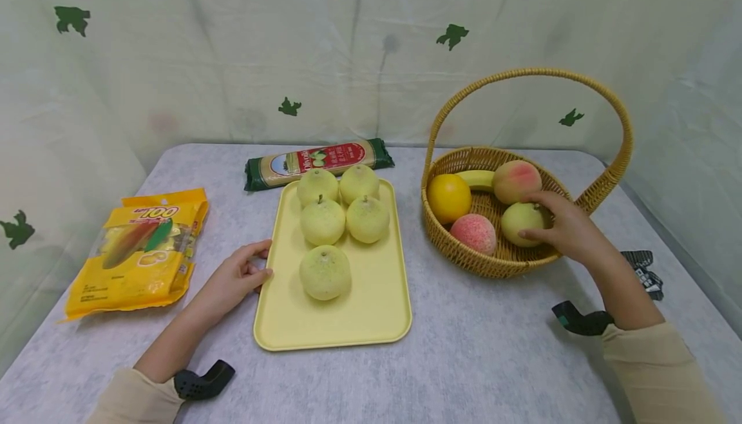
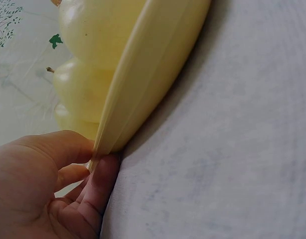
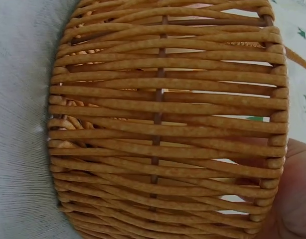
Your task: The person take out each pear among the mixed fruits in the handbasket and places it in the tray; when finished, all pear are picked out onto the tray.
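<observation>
My left hand (image 1: 233, 283) pinches the left rim of a pale yellow tray (image 1: 371, 308) between thumb and fingers; the left wrist view shows the grip on the tray edge (image 2: 138, 79) close up. Several round yellow-green pears stand on the tray, one pear (image 1: 325, 273) nearer the front than the others. Inside a wicker basket (image 1: 458, 255) on the right, my right hand (image 1: 570, 231) holds a green pear (image 1: 518, 224) by its right side. In the right wrist view the basket's woven wall (image 3: 163, 124) hides the pear and most of the hand.
The basket also holds an orange (image 1: 449, 198), a banana (image 1: 478, 180) and two peaches, one peach (image 1: 475, 234) at the front. Its tall handle (image 1: 527, 73) arches overhead. A pasta packet (image 1: 319, 161) lies behind the tray, a yellow snack bag (image 1: 136, 256) to the left.
</observation>
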### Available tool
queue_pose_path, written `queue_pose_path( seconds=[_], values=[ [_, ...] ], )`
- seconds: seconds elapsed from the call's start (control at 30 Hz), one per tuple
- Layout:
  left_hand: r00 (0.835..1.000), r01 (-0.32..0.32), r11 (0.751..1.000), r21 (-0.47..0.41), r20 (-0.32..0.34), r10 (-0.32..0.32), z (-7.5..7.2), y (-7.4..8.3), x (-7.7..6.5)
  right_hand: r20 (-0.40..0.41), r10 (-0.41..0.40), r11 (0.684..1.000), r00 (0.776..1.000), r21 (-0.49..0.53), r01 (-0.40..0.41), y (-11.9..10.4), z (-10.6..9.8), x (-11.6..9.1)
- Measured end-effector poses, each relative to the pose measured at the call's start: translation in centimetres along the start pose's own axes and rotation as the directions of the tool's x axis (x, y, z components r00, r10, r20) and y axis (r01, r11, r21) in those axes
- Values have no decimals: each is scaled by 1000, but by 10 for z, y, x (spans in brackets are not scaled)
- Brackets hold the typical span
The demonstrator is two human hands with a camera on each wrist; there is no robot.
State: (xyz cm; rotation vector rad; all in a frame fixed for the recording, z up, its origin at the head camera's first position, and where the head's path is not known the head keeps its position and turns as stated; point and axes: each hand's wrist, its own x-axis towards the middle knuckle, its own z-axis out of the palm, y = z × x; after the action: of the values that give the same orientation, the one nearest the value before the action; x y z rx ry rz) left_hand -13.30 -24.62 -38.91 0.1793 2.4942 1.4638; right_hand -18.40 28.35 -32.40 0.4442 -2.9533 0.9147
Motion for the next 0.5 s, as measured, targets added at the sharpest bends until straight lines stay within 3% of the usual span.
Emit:
queue_pose_path(
  seconds=[0.2,0.5],
  values=[
    [1000,1,1000,6,0,-1,0,2,-1,60,-30,1000,998,-5,31,-3,0,4],
    [1000,-4,1000,4,0,4,0,1,-1,94,5,1000,996,-15,-3,-5,1,7]
  ],
)
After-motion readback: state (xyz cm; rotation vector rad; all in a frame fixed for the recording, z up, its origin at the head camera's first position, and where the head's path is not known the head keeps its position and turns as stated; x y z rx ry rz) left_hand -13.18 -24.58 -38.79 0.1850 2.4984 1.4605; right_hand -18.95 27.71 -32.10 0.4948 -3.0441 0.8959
